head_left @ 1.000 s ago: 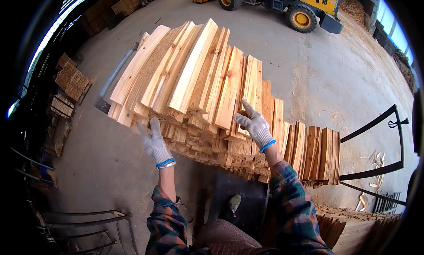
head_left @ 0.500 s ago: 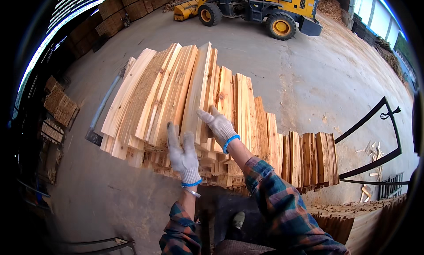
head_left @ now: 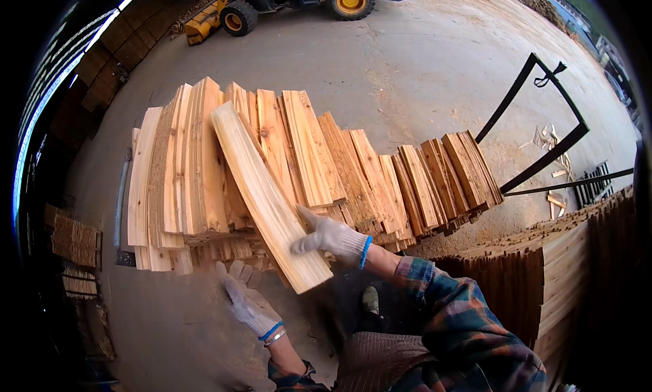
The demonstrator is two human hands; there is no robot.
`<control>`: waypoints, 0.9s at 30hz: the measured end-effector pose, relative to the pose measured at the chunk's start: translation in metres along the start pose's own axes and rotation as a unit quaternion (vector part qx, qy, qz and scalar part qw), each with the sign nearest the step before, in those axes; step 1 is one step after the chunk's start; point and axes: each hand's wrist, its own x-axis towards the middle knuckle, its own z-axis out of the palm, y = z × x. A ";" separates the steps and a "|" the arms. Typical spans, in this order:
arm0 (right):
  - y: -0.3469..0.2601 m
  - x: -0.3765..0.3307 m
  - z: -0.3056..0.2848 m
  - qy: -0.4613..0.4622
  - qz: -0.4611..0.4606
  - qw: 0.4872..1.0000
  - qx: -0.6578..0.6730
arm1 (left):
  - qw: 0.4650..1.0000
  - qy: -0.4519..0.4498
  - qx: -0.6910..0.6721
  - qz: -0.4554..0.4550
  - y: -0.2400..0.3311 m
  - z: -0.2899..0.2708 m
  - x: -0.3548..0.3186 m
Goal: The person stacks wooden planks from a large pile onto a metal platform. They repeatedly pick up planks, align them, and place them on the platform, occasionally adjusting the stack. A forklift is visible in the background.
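Note:
A pale wooden board point(head_left: 268, 195) lies slantwise over the pile, its near end sticking out toward me. My right hand point(head_left: 334, 239), in a white knit glove with a blue cuff, grips this board near its close end, thumb on the top face. Beneath and around it is a long stack of wooden boards point(head_left: 197, 161), set side by side in uneven rows. My left hand point(head_left: 246, 298), gloved the same way, hangs in front of the stack's near edge, fingers apart and holding nothing.
A black metal frame point(head_left: 567, 144) rises at the stack's right end. Another tall stack of boards point(head_left: 506, 270) stands close on my right. A yellow wheel loader point(head_left: 299, 4) is parked at the back. Scrap wood point(head_left: 555, 147) lies beyond the frame; a grey pole point(head_left: 122, 198) stands at left.
My right hand has taken hold of a board and drawn it toward me, turning it aslant. My left hand has come away from the stack, down and left. The view has swung right.

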 end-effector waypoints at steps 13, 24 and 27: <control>0.202 -0.344 -0.047 0.225 0.013 0.974 0.014 | 0.824 -0.516 0.201 -0.115 -0.129 0.102 -0.249; 0.267 -0.734 -0.143 0.732 -0.250 0.538 0.336 | 0.427 -0.874 0.098 -0.209 -0.164 0.220 -0.689; 0.334 -0.832 -0.140 0.766 -0.216 0.464 0.388 | 0.361 -0.872 0.155 -0.293 -0.174 0.214 -0.812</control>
